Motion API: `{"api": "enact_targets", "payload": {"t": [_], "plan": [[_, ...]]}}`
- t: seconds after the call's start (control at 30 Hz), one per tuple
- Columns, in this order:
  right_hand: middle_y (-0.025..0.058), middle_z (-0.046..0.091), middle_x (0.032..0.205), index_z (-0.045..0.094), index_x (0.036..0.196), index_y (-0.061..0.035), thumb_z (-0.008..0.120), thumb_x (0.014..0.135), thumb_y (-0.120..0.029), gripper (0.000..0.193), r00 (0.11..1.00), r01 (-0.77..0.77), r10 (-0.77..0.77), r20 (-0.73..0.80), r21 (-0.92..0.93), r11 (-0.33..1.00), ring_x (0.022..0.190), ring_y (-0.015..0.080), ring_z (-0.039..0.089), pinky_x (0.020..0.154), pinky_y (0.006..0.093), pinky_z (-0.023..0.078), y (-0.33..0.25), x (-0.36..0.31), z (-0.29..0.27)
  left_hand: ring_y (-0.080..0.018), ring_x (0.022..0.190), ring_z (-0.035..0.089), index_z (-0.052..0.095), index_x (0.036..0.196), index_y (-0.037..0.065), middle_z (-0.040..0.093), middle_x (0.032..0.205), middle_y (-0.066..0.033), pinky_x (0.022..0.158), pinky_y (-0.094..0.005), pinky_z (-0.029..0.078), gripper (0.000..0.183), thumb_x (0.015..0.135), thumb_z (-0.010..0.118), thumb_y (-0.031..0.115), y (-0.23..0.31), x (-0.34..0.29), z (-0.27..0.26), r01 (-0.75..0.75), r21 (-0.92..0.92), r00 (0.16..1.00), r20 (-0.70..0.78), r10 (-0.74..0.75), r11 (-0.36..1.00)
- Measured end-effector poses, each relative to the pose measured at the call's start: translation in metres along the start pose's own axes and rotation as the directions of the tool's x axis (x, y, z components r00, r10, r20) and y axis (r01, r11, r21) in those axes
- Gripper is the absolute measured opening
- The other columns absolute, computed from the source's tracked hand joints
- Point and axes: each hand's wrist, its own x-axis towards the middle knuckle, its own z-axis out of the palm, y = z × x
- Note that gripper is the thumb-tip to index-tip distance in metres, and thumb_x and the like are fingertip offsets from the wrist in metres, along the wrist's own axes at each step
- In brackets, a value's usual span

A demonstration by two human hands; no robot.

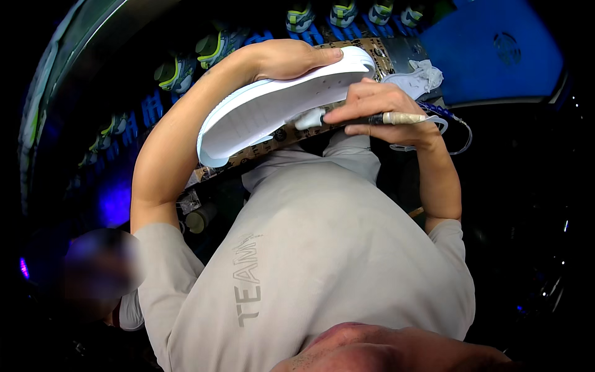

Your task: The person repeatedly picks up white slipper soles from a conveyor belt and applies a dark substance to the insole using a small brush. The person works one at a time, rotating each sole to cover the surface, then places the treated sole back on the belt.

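Note:
A white shoe sole [232,102] is tilted on its side before me, its hollow inner face toward my body. My left hand [291,60] grips its far edge near the right end, thumb along the rim. In my right hand [384,105] is a glue brush [372,119] with a dark handle wrapped in pale tape near its rear. The white brush head [308,119] points left, close to the sole's near edge; whether it touches cannot be made out. A thin clear tube [462,149] loops beside my right wrist.
Brown tape covers part of the narrow bench [248,152] under the sole. Another white sole [403,80] with crumpled white material lies at its right end, near a blue panel [489,49]. Several grey-and-yellow shoes [300,18] line a blue rack behind. A person [130,310] is at lower left.

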Motion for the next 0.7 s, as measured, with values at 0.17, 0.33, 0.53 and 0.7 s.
{"api": "enact_targets", "payload": {"t": [0.17,0.33,0.53,0.7], "plan": [[0.0013,0.064,0.08,0.076,0.111,-0.0154,0.081,0.076,-0.012,0.035,0.992,0.054,-0.035,0.119,-0.154,0.987,0.073,0.0176,0.056,0.074,0.0336,0.045,0.0,0.012,0.0,-0.0293,0.105,0.068,0.069,0.126,0.008,0.07,0.115,-0.0198,0.092,-0.0369,0.051,0.077,0.098,0.034,0.071,-0.005,-0.021,-0.01,0.074,-0.007,0.997,0.021,-0.073,0.997],[0.0004,0.062,0.078,0.076,0.11,-0.0155,0.081,0.076,-0.012,0.034,1.0,0.019,-0.024,-0.02,-0.235,0.972,0.072,0.018,0.055,0.076,0.0338,0.042,0.009,0.019,-0.006,-0.029,0.102,0.069,0.068,0.128,0.008,0.07,0.114,-0.0207,0.089,-0.0363,0.053,0.076,0.098,0.034,0.069,-0.023,-0.04,-0.019,0.105,-0.078,0.994,0.003,-0.105,0.991],[-0.0003,0.059,0.076,0.075,0.111,-0.0157,0.08,0.077,-0.011,0.035,1.0,0.008,-0.007,0.002,-0.327,0.945,0.075,0.0184,0.055,0.072,0.0335,0.039,0.011,0.024,-0.016,-0.0273,0.097,0.07,0.069,0.123,0.004,0.071,0.108,-0.0202,0.085,-0.0344,0.054,0.078,0.099,0.033,0.069,-0.03,-0.052,-0.023,0.132,-0.068,0.99,-0.036,-0.135,0.989],[0.0002,0.062,0.073,0.076,0.109,-0.0104,0.08,0.077,-0.013,0.033,0.992,0.126,-0.123,0.034,-0.109,0.986,0.07,0.018,0.053,0.069,0.0339,0.038,0.0,0.031,-0.035,-0.0263,0.095,0.071,0.067,0.126,0.003,0.071,0.108,-0.0217,0.085,-0.0333,0.054,0.078,0.098,0.036,0.069,-0.044,-0.064,-0.028,0.147,-0.404,0.96,-0.16,-0.228,0.903]]}}
